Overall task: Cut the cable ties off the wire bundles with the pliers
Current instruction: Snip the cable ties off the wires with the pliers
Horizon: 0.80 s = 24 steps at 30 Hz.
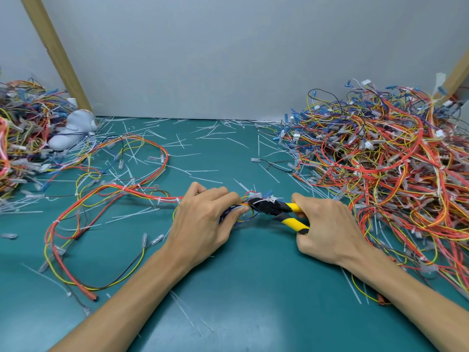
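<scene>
Teal-green work mat [241, 288] before a plain grey wall [203, 59], head view, the only view given; the mat is strewn with short white cut cable-tie offcuts [203, 172], judged to be left where they fell.

A loose bundle of red, yellow, white and black wires [142, 193] is laid in loops across the left half of the mat, its near end brought to the centre where both hands meet. That end is pinched by the curled fingers of the left hand [203, 219], just beside the tool, presumably so that the wires are steadied and the tie is presented clear of them.

Yellow-and-black-handled cutting pliers [279, 208] are grasped by the right hand [327, 229], fingers wrapped round both handles; the handles are seen spread, so the jaws are judged to be set about a thin white cable tie [264, 200] not yet severed.

Further ties remain on the bundle to the left.

A large tangled heap of coloured wires [380, 168] is kept at the right edge; a second tangled heap [20, 143] is kept at the left; which heap is finished work cannot be told.
</scene>
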Tool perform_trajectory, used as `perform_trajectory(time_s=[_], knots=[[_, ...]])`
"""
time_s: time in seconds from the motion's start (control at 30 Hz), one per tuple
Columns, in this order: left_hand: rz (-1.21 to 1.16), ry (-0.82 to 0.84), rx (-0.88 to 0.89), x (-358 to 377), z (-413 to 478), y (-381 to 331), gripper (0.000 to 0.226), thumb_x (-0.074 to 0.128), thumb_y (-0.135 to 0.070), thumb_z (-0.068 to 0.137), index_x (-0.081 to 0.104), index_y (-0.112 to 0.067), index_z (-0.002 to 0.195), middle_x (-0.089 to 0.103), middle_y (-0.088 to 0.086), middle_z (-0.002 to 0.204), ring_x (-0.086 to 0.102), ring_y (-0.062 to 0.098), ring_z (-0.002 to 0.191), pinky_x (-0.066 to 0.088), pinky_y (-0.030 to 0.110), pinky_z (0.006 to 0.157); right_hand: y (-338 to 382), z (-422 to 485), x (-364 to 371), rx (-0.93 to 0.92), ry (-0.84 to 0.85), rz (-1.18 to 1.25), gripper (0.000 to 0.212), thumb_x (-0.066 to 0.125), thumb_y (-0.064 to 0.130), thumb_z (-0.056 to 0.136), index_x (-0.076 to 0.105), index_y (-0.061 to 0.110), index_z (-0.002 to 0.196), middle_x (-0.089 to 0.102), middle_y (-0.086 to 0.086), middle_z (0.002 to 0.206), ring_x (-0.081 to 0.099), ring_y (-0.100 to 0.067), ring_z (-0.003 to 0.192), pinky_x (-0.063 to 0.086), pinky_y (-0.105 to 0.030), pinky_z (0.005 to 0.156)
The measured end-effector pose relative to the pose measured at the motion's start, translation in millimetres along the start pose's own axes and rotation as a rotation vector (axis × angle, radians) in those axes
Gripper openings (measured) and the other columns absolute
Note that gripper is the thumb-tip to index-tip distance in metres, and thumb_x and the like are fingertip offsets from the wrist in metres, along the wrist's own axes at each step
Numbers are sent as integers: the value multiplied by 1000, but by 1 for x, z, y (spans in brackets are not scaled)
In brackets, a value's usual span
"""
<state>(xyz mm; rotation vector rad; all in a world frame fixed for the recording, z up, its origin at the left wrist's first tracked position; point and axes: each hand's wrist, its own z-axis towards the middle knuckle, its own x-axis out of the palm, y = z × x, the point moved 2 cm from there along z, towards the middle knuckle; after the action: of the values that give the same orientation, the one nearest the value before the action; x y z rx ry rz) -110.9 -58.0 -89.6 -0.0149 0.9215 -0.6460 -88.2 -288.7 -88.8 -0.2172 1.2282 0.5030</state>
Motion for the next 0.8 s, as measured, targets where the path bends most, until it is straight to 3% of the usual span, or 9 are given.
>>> perform_trajectory(time_s=[0.17,0.8], knots=[[-15,-13,-4,-1,0,-1,21,57,-33,94,66,-19,79,52,-7,65,28,12,61,36,33,67,0,1,-1,-5,-9,1,35,63,22,59,30,21,71,41,2,52,36,-28,51,31,-30,45],[-21,-7,-11,-1,1,-1,21,57,-33,94,65,-19,79,52,-7,64,28,13,60,37,33,67,0,1,-1,3,7,16,34,62,21,57,31,22,70,39,5,50,34,-21,48,32,-28,45]])
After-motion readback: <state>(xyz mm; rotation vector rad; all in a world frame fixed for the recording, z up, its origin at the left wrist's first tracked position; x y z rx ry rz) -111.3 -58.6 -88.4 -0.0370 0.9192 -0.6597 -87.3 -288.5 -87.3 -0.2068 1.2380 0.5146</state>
